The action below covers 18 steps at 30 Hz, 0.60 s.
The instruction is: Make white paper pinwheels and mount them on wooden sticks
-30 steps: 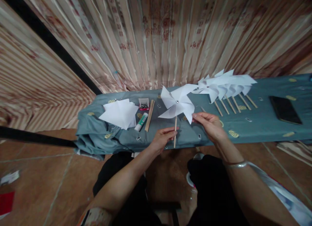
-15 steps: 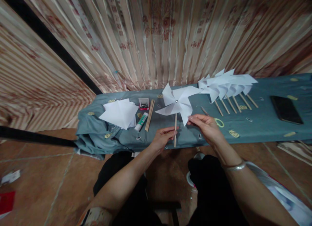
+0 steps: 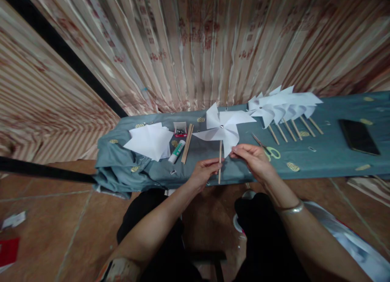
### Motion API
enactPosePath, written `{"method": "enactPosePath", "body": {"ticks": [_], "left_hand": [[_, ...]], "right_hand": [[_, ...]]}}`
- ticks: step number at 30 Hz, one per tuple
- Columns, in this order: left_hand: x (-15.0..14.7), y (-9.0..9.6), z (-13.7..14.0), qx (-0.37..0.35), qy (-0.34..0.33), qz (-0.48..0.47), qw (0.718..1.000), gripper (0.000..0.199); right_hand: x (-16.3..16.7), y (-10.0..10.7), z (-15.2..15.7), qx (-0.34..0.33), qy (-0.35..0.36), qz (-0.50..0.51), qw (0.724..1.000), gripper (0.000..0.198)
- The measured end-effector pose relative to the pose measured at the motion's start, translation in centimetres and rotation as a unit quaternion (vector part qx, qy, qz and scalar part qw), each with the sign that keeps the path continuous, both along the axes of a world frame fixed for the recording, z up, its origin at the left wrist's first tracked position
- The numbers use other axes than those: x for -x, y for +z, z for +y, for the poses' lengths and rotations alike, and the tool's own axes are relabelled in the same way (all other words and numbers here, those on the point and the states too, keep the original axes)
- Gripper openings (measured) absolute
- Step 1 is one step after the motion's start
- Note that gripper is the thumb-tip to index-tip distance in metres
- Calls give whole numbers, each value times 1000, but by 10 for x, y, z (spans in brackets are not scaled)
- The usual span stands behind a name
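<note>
And there, out on the right, lay a black phone, flat on the blue-green cloth with its yellow prints! Behind rose the curtain, all folds and reddish flowers, while a black pole slanted down on the left and a dark bar cut in below. Down on the brown tiled floor, a red item sat near a white scrap!

On the desk, leftmost, a paper stack; right of it, a box, a glue stick before it; next, sticks; then scissors, a pinwheel row behind; farthest right, a phone; a held pinwheel between sticks and scissors.
</note>
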State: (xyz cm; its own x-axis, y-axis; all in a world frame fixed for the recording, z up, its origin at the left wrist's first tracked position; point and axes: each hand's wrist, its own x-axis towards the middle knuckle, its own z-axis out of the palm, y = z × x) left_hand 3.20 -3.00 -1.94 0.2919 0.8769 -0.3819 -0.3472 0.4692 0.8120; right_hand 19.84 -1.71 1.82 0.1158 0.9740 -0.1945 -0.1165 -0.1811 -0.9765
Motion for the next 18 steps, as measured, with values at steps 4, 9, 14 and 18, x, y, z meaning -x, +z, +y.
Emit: {"method": "enactPosePath", "body": {"ticks": [4, 9, 14, 18], "left_hand": [[-1, -2, 0, 1, 2, -2, 1000, 42], [-2, -3, 0, 11, 9, -1, 1000, 43], [-2, -1, -1, 8, 0, 1, 1000, 45], [-3, -1, -2, -2, -3, 0, 1000, 47]], "right_hand": [[2, -1, 0, -19, 17, -12, 1000, 43], [5, -2, -1, -19, 28, -21, 999, 43], [8, -2, -2, -31, 55, -35, 997, 42], [11, -2, -2, -40, 67, -40, 996, 43]]}}
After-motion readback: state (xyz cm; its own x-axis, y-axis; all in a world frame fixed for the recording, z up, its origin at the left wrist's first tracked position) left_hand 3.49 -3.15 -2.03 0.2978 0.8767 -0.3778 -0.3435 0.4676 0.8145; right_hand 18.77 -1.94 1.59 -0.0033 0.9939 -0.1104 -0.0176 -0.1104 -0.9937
